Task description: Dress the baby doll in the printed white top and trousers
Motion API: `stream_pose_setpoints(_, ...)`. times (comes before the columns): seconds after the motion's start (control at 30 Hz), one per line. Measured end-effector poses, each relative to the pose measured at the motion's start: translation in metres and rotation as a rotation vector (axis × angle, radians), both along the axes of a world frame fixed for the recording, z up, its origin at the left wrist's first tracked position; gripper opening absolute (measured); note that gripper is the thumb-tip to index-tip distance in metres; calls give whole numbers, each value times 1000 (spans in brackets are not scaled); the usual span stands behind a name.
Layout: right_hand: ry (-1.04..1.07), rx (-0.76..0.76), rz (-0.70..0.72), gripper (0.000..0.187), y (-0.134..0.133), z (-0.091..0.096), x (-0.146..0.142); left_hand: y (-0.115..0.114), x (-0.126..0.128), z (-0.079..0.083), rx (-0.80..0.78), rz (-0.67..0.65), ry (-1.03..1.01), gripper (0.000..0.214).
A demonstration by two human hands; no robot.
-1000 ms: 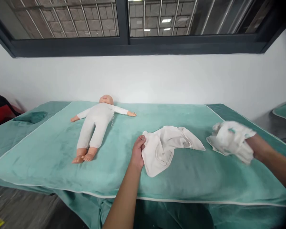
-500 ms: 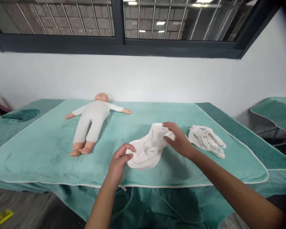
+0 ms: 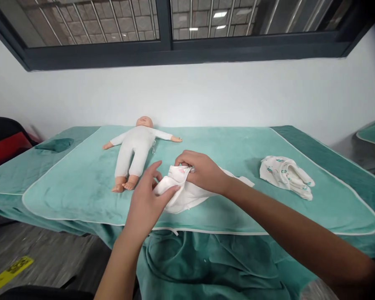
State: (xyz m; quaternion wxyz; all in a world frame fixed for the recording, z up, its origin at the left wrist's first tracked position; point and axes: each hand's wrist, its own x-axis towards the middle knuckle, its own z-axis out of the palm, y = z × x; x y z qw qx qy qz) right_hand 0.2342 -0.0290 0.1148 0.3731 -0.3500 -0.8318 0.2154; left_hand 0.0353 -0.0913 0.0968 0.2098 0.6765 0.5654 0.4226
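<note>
A crumpled white baby garment lies on the green mat in front of me; its exact kind is hard to make out. A small pinkish print shows near its raised edge. My right hand is closed on that edge, with its fingertips tucked into the folds. At the garment's left end is my left hand, thumb and fingers spread apart, the thumb touching the cloth. Behind my left hand a baby doll in a white bodysuit lies on its back, arms stretched out.
A folded white cloth with a green print rests on the right of the green mat. The mat covers a bed against a white wall, below a dark-framed window. A red and black object stands at the left.
My right hand has moved left along the garment, close to my left hand. My left hand's pinch has loosened and its fingers have spread. The garment now lies lower and flatter. The view has shifted left.
</note>
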Motion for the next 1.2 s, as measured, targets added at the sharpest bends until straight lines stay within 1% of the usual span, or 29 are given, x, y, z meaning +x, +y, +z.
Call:
stream_pose_setpoints(0.03,-19,0,5,18,-5,7,-2,3,6,3,31,-13,64,67)
stream_pose_setpoints(0.1,-51,-4,-6,23,-12,17,-5,7,19,8,87,-44,165,61)
stream_pose_setpoints(0.13,-54,1,-23,23,-14,20,-5,9,24,10,117,-45,195,55)
stream_pose_setpoints(0.2,-57,32,-70,18,-17,24,-2,11,32,13,197,-6,218,43)
stream_pose_setpoints(0.27,-84,72,-124,16,-17,25,5,12,34,17,303,38,226,35)
stream_pose_setpoints(0.33,-138,91,-194,21,-14,25,13,14,32,21,420,60,257,32)
stream_pose_setpoints(0.4,-198,98,-289,27,-10,26,22,17,30,25,537,91,335,30)
stream_pose_setpoints(0.5,-250,150,-445,26,-4,31,32,19,30,31,672,135,440,33)
stream_pose_setpoints(0.57,-258,211,-514,24,-1,35,39,19,32,35,720,130,440,34)
stream_pose_setpoints(0.67,-246,267,-560,20,4,39,47,17,35,42,751,113,316,34)
stream_pose_setpoints(0.73,-193,242,-557,18,6,38,53,15,34,48,766,153,198,32)
stream_pose_setpoints(0.8,-83,123,-498,14,7,36,58,13,30,53,756,203,131,29)
stream_pose_setpoints(0.83,-13,42,-456,12,7,35,60,12,27,54,732,198,133,28)
stream_pose_setpoints(0.9,123,-103,-389,17,4,34,63,12,21,54,648,114,194,25)
stream_pose_setpoints(0.97,208,-163,-370,24,-1,34,67,12,15,49,548,-7,286,23)
stream_pose_setpoints(1.0,221,-165,-366,26,-3,35,69,13,13,46,515,-37,324,22)
stream_pose_setpoints(1.07,185,-140,-366,28,-7,36,74,14,8,40,495,-8,375,22)
stream_pose_setpoints(1.13,57,-68,-402,22,-8,34,81,16,5,35,543,87,384,27)
stream_pose_setpoints(1.2,-109,53,-480,12,-5,28,89,20,3,31,621,185,362,29)
